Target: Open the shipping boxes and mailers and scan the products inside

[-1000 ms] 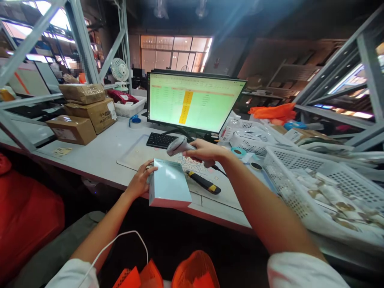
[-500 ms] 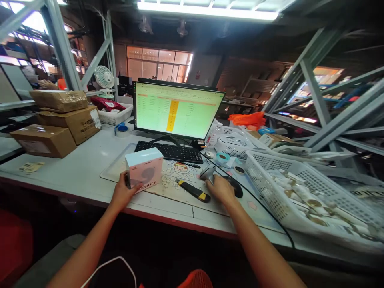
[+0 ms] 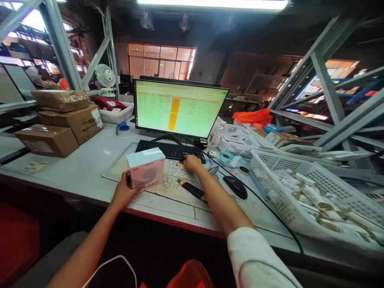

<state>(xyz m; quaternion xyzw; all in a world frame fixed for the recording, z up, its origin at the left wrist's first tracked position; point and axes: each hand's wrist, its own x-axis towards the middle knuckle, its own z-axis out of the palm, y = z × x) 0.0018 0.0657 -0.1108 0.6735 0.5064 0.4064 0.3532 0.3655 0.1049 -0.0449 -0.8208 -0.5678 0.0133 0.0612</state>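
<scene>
A pale pink box with a light blue top (image 3: 147,170) stands tilted slightly at the front of the desk mat. My left hand (image 3: 123,190) is closed around its lower left corner, the thumb across the printed front. My right hand (image 3: 193,163) is at the front edge of the black keyboard (image 3: 162,151), fingers pointing down and mostly hidden by the hand itself. Under my right forearm lies a black and yellow utility knife (image 3: 190,189), partly covered. A grey barcode scanner (image 3: 213,171) shows just beyond that forearm, and a black mouse (image 3: 235,187) lies to its right.
A monitor (image 3: 180,108) with a spreadsheet stands behind the keyboard. Cardboard boxes (image 3: 70,120) are stacked at left. A white basket (image 3: 270,192) of label rolls is at right, with a black cable (image 3: 270,216) before it. Blue tape (image 3: 123,128) sits near the monitor.
My right hand has left the scanner and moved left and forward to the keyboard's front edge. The scanner stays on the mat. My left hand keeps hold of the box.
</scene>
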